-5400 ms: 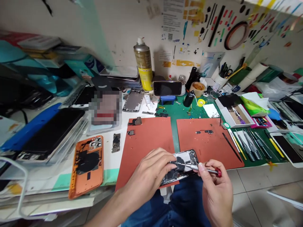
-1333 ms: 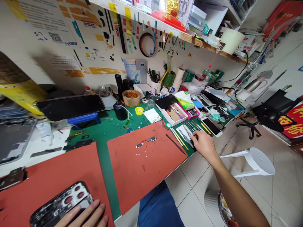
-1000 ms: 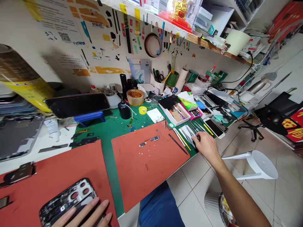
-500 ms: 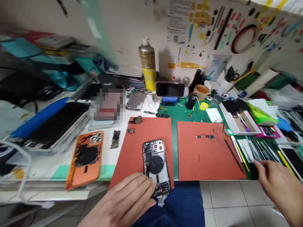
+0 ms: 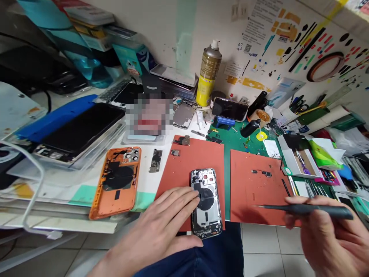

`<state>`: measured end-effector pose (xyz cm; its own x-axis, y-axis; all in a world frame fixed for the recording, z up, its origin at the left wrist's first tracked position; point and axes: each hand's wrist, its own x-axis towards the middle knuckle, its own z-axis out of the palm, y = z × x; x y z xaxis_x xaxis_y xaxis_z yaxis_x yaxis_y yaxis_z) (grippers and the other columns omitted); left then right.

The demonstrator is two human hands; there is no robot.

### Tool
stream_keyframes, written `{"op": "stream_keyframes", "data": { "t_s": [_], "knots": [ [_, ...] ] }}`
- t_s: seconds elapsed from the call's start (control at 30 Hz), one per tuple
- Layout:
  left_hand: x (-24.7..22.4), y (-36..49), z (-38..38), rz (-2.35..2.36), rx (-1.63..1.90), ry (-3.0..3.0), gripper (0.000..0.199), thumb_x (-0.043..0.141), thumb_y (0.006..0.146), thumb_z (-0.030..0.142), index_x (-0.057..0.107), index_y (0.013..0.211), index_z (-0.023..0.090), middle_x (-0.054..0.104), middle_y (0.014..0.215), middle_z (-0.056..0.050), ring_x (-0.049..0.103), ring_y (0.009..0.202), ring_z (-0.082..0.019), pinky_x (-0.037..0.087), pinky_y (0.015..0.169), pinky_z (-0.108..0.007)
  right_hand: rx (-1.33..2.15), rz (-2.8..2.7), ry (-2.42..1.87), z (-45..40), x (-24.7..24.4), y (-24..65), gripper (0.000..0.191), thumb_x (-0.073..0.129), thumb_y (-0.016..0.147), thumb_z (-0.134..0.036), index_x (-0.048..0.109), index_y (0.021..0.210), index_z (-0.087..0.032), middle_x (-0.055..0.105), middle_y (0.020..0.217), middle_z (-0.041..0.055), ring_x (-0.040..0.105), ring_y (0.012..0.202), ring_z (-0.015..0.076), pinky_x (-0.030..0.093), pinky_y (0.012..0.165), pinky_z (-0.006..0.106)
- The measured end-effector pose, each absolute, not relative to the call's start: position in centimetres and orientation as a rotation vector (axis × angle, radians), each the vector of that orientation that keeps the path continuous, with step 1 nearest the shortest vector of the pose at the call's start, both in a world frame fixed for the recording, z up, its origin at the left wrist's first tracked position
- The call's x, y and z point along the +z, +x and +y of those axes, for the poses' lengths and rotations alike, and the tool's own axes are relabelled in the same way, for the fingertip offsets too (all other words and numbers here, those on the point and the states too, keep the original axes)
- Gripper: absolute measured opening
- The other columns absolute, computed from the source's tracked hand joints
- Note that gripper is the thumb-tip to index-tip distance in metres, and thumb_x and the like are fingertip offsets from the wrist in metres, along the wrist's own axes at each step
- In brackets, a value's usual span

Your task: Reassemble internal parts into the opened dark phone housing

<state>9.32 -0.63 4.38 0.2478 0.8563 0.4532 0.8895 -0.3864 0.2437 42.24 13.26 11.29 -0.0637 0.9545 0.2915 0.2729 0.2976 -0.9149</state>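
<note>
A stripped smartphone housing (image 5: 206, 204) with a silver frame, a round black coil and camera openings lies on a red-orange silicone mat (image 5: 187, 169). My left hand (image 5: 152, 227) holds it down, fingers on its left edge and thumb near its lower end. My right hand (image 5: 325, 227) is raised above a second mat (image 5: 253, 192), shut on a slim black pointed tool (image 5: 305, 209). Its tip is apart from the housing. An orange rear case (image 5: 115, 182) and a bare logic board (image 5: 155, 160) lie left of the first mat. Small phone parts sit on both mats.
A gold and yellow spray can (image 5: 209, 73) and a phone on a blue stand (image 5: 230, 109) stand at the back, on and beside a green bench mat (image 5: 245, 140). A white box (image 5: 300, 161) and tools lie right. Floor tiles lie beyond the bench edge.
The red-handled screwdriver from the earliest frame is gone from my right hand, which now has the black tool. The housing lies flat on the mat under my left hand.
</note>
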Motion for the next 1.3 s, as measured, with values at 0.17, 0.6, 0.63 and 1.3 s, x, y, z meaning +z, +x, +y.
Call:
{"op": "stream_keyframes", "data": {
  "t_s": [0.17, 0.6, 0.63, 1.3],
  "knots": [
    [3.5, 9.1, -0.5, -1.682, -0.787, -2.424, 0.079, 0.06, 0.1, 0.071, 0.064, 0.146, 0.008, 0.07, 0.151, -0.016, 0.062, 0.144, -0.031, 0.054, 0.115, -0.046, 0.899, -1.793, -0.805, 12.3, 11.4, 33.7, 0.033, 0.074, 0.099, -0.011, 0.06, 0.124, -0.026, 0.082, 0.105, 0.0056, 0.081, 0.078, 0.0184, 0.072, 0.069, 0.03],
    [2.9, 9.2, -0.2, -1.693, -0.908, -2.342, 0.066, 0.054, 0.107, 0.067, 0.069, 0.141, 0.013, 0.071, 0.15, -0.008, 0.066, 0.14, -0.027, 0.05, 0.12, -0.04, 0.796, -2.122, -0.745, 13.7, 8.6, 31.5, 0.048, 0.068, 0.098, 0.0, 0.054, 0.136, -0.025, 0.078, 0.114, 0.0058, 0.082, 0.101, 0.0181, 0.073, 0.085, 0.03],
    [2.9, 9.2, -0.2, -1.694, -0.907, -2.343, 0.066, 0.054, 0.107, 0.067, 0.069, 0.142, 0.013, 0.071, 0.151, -0.008, 0.066, 0.14, -0.027, 0.05, 0.12, -0.04, 0.792, -2.121, -0.751, 13.7, 8.6, 31.5, 0.048, 0.068, 0.097, 0.001, 0.055, 0.136, -0.025, 0.078, 0.114, 0.0057, 0.082, 0.1, 0.0179, 0.073, 0.084, 0.029],
    [2.5, 9.1, -0.2, -1.7, -0.911, -2.38, 0.069, 0.057, 0.105, 0.067, 0.067, 0.145, 0.011, 0.069, 0.153, -0.012, 0.066, 0.14, -0.031, 0.055, 0.117, -0.044, 0.772, -2.151, -0.747, 13.7, 8.6, 31.6, 0.05, 0.069, 0.097, 0.001, 0.054, 0.137, -0.024, 0.078, 0.113, 0.0058, 0.082, 0.1, 0.0192, 0.073, 0.084, 0.031]
  ]
}}
